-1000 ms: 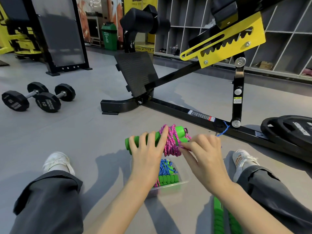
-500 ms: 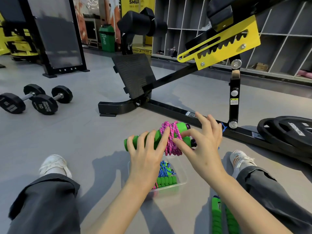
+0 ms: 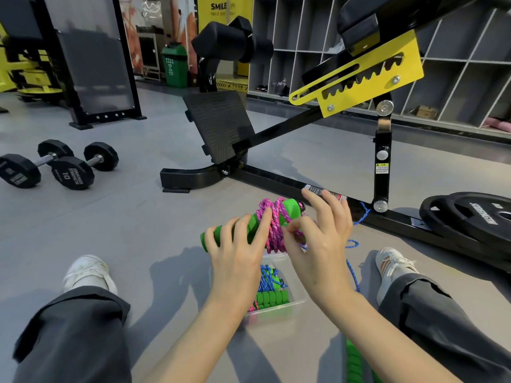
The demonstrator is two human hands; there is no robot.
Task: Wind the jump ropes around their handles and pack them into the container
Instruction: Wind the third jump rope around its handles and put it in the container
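While the left hand grips the green handles, the right hand pinches a strand of the pink rope wound around them, its other fingers spread. This bundle is held just above the clear container, toward its 12 o'clock. The container sits on the floor between the legs and holds a wound blue rope. A loose cord trails at its 3 o'clock.
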